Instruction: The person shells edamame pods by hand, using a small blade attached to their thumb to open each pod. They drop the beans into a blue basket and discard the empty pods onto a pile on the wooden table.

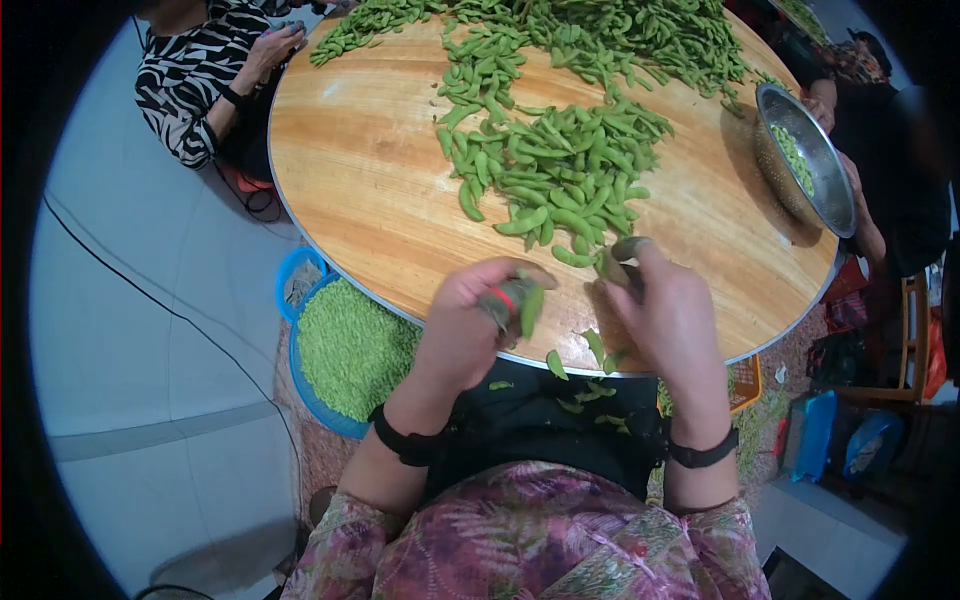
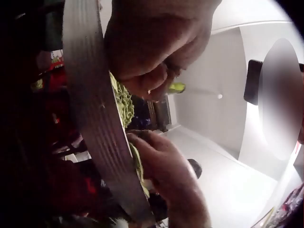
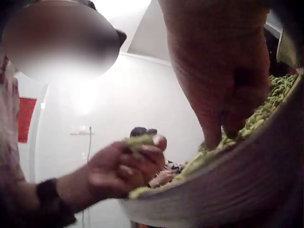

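My left hand (image 1: 460, 325) holds a green pod (image 1: 531, 310) between thumb and fingers above the table's near edge; a red band circles dark green material on one digit. In the right wrist view the left hand (image 3: 126, 168) is raised, its pod (image 3: 140, 141) pointing sideways. Beside the near end of the pod pile (image 1: 575, 165), my right hand (image 1: 670, 310) has thumb and forefinger around a pod (image 1: 606, 266). The left wrist view shows the right hand (image 2: 166, 166) low at the rim, its fingertips partly hidden.
A larger pod heap (image 1: 640, 40) covers the round table's (image 1: 350, 150) far side. At the right stands a metal colander (image 1: 830, 180) with shelled beans. Below the left rim is a blue basin (image 1: 325, 410) of beans. Loose pods (image 1: 556, 365) lie near me. Other people sit around.
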Motion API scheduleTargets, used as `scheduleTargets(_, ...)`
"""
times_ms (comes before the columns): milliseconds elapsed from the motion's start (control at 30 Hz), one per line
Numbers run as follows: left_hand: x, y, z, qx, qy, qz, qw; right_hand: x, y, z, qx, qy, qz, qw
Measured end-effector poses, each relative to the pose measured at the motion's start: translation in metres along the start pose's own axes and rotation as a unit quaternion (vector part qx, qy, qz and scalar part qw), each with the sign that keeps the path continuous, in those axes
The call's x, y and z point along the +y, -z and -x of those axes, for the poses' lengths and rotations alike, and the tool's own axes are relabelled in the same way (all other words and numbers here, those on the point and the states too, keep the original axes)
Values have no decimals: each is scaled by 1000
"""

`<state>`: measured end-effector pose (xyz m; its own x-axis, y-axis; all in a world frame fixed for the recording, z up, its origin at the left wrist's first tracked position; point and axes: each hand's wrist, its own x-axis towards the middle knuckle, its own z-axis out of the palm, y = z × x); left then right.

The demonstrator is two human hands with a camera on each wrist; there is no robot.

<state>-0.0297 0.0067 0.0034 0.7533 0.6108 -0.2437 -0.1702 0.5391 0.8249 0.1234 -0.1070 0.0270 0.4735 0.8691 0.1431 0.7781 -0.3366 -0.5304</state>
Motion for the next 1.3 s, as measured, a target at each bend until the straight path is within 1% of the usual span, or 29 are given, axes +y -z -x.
scheduleTargets(33, 2, -3, 2, -59, 54, 7, 997, 3, -8, -4, 17, 17, 87, 996)
scheduleTargets(67, 2, -2, 5, -98, 32, -78, 992, 4, -14, -4, 28, 18, 105, 994)
scheduleTargets(100, 0, -4, 5, -99, 30, -78, 992, 6, -16, -4, 29, 19, 106, 994)
scheduleTargets(133, -5, -8, 6, -84, -63, -185, 977, 7, -17, -3, 42, 9, 94, 995)
scheduleTargets(167, -9, -11, 7, -68, -154, -288, 943, 9, -19, 0, 55, -3, 82, 995)
scheduleTargets(200, -5, -17, 12, -67, -100, -288, 950, 14, -19, 3, 75, 21, 54, 996)
scheduleTargets(233, -5, -20, 11, -66, -100, -287, 950, 15, -17, 5, 75, 22, 54, 996)
scheduleTargets(267, -5, -24, 10, -68, -180, -418, 888, 16, -14, 8, 16, -50, -165, 985)
scheduleTargets(300, -5, -27, 8, -70, -255, -537, 801, 15, -11, 12, -42, -118, -373, 919)
scheduleTargets(333, -6, -29, 8, -75, -265, -524, 806, 6, -2, 15, -90, -156, -484, 856)
scheduleTargets(367, -7, -30, 8, -77, -267, -524, 805, 7, -1, 17, -87, -155, -484, 857)
scheduleTargets(433, -8, -33, 9, -65, -301, -520, 797, 8, 3, 21, -138, -215, -592, 765)
scheduleTargets(467, -8, -33, 8, -64, -302, -523, 795, 5, 2, 21, -128, -216, -593, 765)
scheduleTargets(533, -6, -31, 5, -44, -285, -512, 809, 5, 1, 20, -135, -206, -604, 758)
scheduleTargets(567, -4, -28, 4, -44, -285, -518, 806, 5, 0, 19, -139, -201, -610, 754)
scheduleTargets(633, -4, -27, 0, -66, -155, -481, 860, 4, 0, 18, -141, -197, -607, 757)
scheduleTargets(667, -6, -26, -1, -68, -154, -482, 860, 4, 1, 18, -146, -195, -601, 761)
scheduleTargets(733, -9, -22, -3, -97, -69, -271, 955, 4, 0, 18, -124, -193, -594, 771)
scheduleTargets(767, -8, -20, -3, -98, -70, -272, 955, 3, 0, 18, -105, -191, -585, 781)
scheduleTargets(800, -7, -17, -2, -99, -26, -128, 987, 1, 1, 17, -105, -190, -586, 781)
scheduleTargets(833, -6, -15, -1, -96, 18, 20, 995, -2, 3, 15, -88, -194, -559, 802)
scheduleTargets(867, -8, -14, -1, -95, 17, 19, 995, -4, 4, 14, -72, -198, -531, 821)
scheduleTargets(900, -9, -12, -1, -91, -2, 39, 995, -7, 7, 14, -71, -197, -533, 820)
scheduleTargets(967, -9, -12, -2, -90, -19, 53, 994, -12, 11, 14, -194, -186, -604, 750)
scheduleTargets(1033, -10, -14, -3, -51, -78, -39, 995, -12, 9, 16, -202, -173, -613, 744)
scheduleTargets(1067, -11, -13, -3, -53, -77, -41, 995, -11, 7, 18, -214, -161, -619, 738)
scheduleTargets(1133, -14, -10, -4, -43, -115, -153, 981, -10, 4, 19, -226, -150, -626, 732)
scheduleTargets(1233, -16, -7, -5, -48, -149, -182, 971, -9, -1, 18, -231, -158, -624, 730)
scheduleTargets(1300, -15, -11, -3, -36, -146, -174, 973, -9, -3, 18, -226, -146, -622, 736)
